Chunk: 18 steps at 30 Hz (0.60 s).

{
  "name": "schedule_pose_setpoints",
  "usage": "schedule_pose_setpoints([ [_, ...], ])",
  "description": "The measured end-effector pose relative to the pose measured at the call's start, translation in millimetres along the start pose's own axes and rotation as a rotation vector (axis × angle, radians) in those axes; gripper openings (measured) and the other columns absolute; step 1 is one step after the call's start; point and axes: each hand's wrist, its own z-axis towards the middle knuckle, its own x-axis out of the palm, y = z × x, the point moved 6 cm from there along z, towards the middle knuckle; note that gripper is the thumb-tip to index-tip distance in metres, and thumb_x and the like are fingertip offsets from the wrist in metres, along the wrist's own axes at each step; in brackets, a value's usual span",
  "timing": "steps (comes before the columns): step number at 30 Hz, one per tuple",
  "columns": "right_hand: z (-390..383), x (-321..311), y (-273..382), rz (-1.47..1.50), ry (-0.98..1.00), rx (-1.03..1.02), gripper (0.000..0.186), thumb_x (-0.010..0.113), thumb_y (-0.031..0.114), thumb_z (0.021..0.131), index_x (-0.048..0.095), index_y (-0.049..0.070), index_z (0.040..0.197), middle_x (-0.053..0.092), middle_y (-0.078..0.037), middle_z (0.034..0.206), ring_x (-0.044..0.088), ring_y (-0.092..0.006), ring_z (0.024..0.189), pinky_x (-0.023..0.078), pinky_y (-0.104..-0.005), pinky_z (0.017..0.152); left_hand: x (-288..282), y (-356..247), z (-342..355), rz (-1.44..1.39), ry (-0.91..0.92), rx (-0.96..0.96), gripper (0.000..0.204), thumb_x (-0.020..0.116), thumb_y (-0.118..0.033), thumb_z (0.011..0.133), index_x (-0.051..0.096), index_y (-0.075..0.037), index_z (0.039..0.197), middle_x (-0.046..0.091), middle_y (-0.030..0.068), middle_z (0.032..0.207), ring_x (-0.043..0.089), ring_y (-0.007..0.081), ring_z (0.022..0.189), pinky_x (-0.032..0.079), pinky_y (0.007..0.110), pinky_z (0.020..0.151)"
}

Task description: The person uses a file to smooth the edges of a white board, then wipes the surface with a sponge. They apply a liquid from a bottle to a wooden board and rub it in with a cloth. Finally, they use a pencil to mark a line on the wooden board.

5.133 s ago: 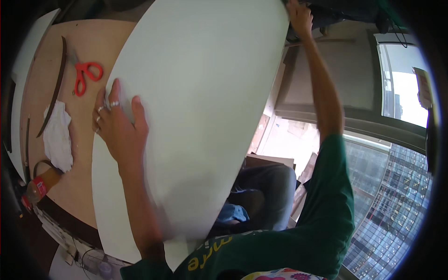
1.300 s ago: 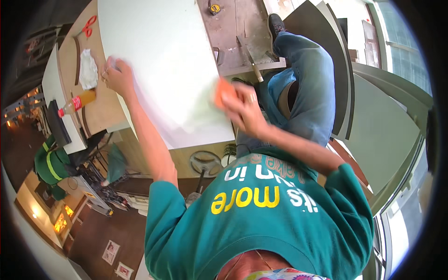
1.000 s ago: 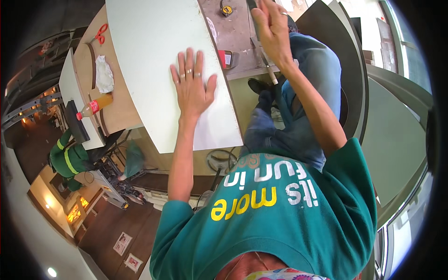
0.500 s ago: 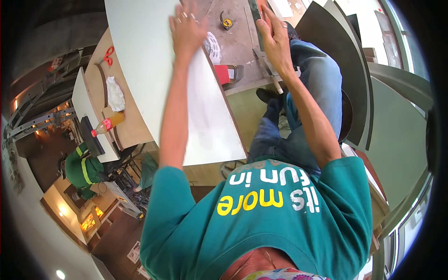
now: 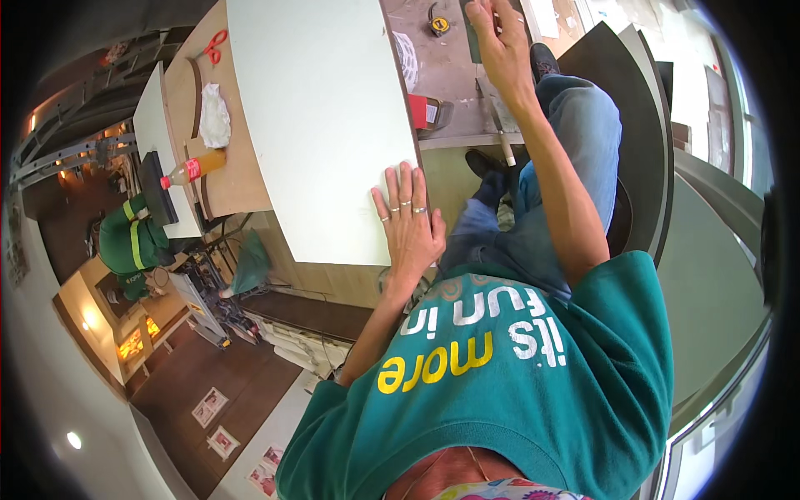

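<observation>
My left hand (image 5: 407, 225) lies flat with its fingers apart on a large white board (image 5: 325, 142), close to the board's near right corner. Rings show on its fingers. Up at the top edge of the picture is my right hand (image 5: 502, 54), beside a narrow dark green strip (image 5: 475, 33). Its thumb and fingers stand apart, though the frame cuts off the fingertips. Just below that hand a tool with a pale handle (image 5: 507, 152) juts over the grey worktop's edge. A yellow tape measure (image 5: 438, 27) and a red box (image 5: 419, 110) rest between the board and the strip.
Left of the board, a wooden surface (image 5: 237, 179) bears red scissors (image 5: 216, 47), a crumpled white cloth (image 5: 215, 117) and an orange drink bottle (image 5: 193, 168). Large dark curved sheets (image 5: 621, 100) stand at the right. Far left, a person in green (image 5: 129, 237) bends over.
My left hand has come down from the board's far part to its near right corner. My right hand has moved slightly farther up. The scene has shifted as my head turned.
</observation>
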Motion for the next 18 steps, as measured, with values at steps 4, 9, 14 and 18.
schedule_pose_setpoints([
  [4,-0.9,10.7,-7.0,0.024,0.033,-0.001,0.048,0.055,0.023,0.102,0.051,0.004,0.146,0.061,-0.018,0.135,0.057,-0.0229,0.122,0.043,-0.0337,0.104,-6.3,-5.7,48.2,0.019,-0.064,0.057,0.083,0.063,-0.017,0.086,0.023,0.002,0.157,0.020,0.0191,0.165,0.012,0.0386,0.154,0.003,0.060,0.122],
  [9,-8.2,3.2,0.3,0.041,0.049,0.006,0.047,0.058,0.033,0.103,0.054,0.014,0.145,0.060,-0.012,0.123,0.057,-0.0177,0.113,0.045,-0.0319,0.096,-17.2,17.2,150.0,0.079,-0.242,0.047,0.078,0.060,-0.015,0.089,0.025,0.002,0.156,0.026,0.0181,0.164,0.017,0.0368,0.154,0.007,0.059,0.122],
  [14,-6.0,-18.9,0.1,0.113,-0.030,0.016,0.049,0.063,0.032,0.099,0.056,0.008,0.142,0.064,-0.013,0.114,0.059,-0.0195,0.103,0.047,-0.0323,0.090,-35.4,33.7,257.9,0.106,-0.352,0.114,0.066,0.053,-0.019,0.092,0.036,-0.004,0.154,0.031,0.0172,0.162,0.021,0.0371,0.152,0.013,0.062,0.120],
  [18,-7.4,-47.5,-3.8,0.131,-0.051,0.115,0.049,0.061,0.033,0.100,0.055,0.011,0.144,0.062,-0.014,0.123,0.059,-0.0188,0.108,0.047,-0.0314,0.094,-46.2,55.1,344.0,0.099,-0.359,0.166,0.064,0.050,-0.021,0.090,0.040,-0.006,0.152,0.032,0.0152,0.162,0.022,0.0359,0.152,0.013,0.062,0.120],
])
